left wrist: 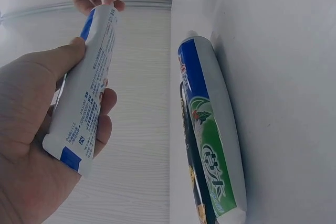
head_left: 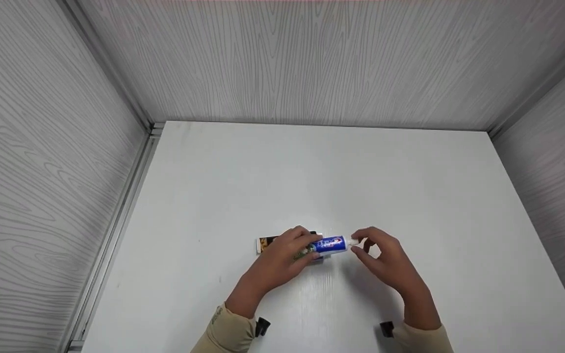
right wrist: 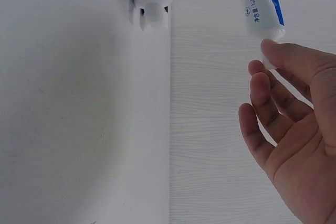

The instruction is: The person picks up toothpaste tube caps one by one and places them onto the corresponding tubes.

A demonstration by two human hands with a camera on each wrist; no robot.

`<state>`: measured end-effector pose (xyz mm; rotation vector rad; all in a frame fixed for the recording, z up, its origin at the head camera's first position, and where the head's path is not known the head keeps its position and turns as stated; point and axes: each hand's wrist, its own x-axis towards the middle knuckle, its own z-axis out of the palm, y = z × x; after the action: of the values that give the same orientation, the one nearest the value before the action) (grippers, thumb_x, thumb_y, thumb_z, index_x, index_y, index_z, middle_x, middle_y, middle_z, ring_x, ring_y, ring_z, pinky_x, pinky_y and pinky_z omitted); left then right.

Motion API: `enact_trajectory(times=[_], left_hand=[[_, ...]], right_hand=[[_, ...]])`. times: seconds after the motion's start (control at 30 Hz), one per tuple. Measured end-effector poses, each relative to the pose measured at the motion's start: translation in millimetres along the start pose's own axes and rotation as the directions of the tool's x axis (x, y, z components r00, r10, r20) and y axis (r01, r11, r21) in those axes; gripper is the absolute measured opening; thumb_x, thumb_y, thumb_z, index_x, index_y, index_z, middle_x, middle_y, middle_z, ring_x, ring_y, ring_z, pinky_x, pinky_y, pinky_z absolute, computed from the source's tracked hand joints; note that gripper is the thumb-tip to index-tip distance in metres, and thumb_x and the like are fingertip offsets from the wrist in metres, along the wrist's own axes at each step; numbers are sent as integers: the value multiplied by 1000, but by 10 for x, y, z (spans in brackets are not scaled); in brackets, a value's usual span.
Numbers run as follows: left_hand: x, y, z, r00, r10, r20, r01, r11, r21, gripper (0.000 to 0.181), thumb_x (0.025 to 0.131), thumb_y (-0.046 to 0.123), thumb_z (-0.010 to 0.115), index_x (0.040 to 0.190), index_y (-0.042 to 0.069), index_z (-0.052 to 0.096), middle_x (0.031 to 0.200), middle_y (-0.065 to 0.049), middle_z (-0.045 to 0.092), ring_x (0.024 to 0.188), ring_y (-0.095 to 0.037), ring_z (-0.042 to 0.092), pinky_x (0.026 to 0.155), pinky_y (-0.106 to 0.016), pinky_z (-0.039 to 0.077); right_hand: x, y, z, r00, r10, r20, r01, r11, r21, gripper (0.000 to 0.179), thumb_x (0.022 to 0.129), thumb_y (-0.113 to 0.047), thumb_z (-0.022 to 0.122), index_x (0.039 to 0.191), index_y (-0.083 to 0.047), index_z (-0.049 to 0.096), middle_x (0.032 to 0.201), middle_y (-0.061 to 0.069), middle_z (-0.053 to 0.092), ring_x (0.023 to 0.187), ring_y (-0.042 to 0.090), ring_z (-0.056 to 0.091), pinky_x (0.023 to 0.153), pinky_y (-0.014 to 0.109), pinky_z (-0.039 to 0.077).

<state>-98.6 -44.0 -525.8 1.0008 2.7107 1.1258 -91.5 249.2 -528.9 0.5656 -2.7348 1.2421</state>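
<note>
First speaker: Your left hand is curled round a toothpaste tube, raised above the surface; your right hand pinches its white cap between thumb and forefinger.

Second speaker: From overhead you see the tube's blue front; your left wrist view gives its white, printed back. That view also shows a green-and-blue tube lying alongside a dark item, both largely covered by your left hand from overhead.

First speaker: And the edges?

Second speaker: Bare surface spreads to both sides of your hands and ahead of them. Its far edge lies well beyond, along a grey wood-grained panel.
</note>
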Motion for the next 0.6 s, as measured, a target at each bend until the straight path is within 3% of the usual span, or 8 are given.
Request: enact_trajectory(times=[0.2, 0.6], left_hand=[[-1, -5, -5, 1000, 0, 7, 0, 1000, -12, 44, 107, 34, 66, 147, 17, 64, 130, 0, 65, 116, -12, 62, 100, -36, 56], [-1, -27, 29, 1000, -2, 1, 3, 1000, -10, 44, 105, 31, 69, 147, 18, 64, 129, 0, 65, 113, -13, 63, 98, -35, 57]], right_hand=[[1, 16, -5, 1000, -21, 5, 21, 1000, -4, 27, 94, -2, 79, 117, -15, 75, 110, -7, 75, 89, 9, 64, 68, 25, 54], [-7, 34, -2, 998, 20, 63, -19, 1000, -17, 22, 103, -13, 72, 124, -18, 75, 113, -12, 74, 93, 6, 65, 81, 31, 57]])
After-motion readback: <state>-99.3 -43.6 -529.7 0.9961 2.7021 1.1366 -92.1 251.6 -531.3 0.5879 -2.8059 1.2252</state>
